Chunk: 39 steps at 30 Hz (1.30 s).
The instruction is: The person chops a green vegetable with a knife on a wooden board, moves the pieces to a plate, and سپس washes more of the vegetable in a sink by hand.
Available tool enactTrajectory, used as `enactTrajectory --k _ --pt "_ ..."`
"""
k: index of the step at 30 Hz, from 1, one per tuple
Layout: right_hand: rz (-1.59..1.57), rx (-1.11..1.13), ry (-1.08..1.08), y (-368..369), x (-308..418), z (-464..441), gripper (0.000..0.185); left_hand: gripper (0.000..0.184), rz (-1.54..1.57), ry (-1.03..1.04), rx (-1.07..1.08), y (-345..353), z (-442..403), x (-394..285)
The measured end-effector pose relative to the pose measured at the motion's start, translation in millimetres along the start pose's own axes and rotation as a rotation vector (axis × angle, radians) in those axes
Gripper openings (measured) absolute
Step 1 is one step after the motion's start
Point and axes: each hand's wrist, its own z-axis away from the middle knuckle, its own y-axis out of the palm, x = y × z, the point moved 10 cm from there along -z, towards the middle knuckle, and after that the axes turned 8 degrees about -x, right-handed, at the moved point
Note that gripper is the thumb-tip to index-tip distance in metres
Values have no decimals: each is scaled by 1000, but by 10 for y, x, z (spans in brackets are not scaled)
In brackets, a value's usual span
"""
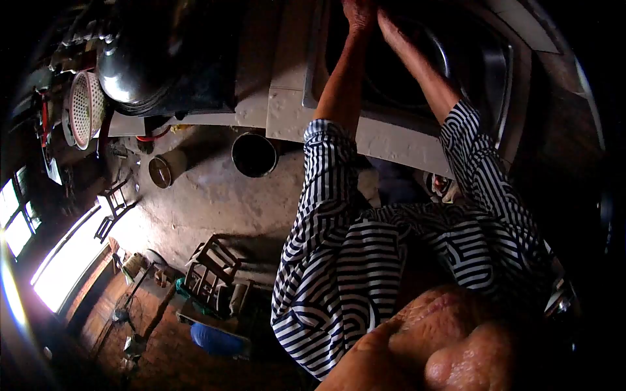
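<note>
Both arms, in black-and-white striped sleeves, reach up over a dark sink basin [404, 72] with a metal rim. My left hand [359, 13] is at the top edge of the view, partly cut off, its fingers not clearly visible. Close beside it, to the right, my right hand [386, 23] is also mostly cut off and dark. The two hands are next to each other, perhaps touching. Whatever they hold, if anything, cannot be made out. A pale tiled counter edge [404, 140] runs beneath the forearms.
Left of the sink stand a large shiny metal pot [130, 78] and a pink-rimmed strainer [87, 109]. On the floor are a dark bucket [255, 155], a smaller pail [160, 171], a wooden chair [212, 267] and a blue object [217, 339]. A bright doorway [68, 260] lies beyond.
</note>
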Motion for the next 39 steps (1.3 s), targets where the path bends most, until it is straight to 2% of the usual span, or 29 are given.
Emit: enactTrajectory --k 21,39 --pt "0 8 -47 35 99 -127 39 33 49 28 27 -35 -19 -105" --pt "3 23 -69 -4 129 -163 41 35 131 -37 13 59 -34 51"
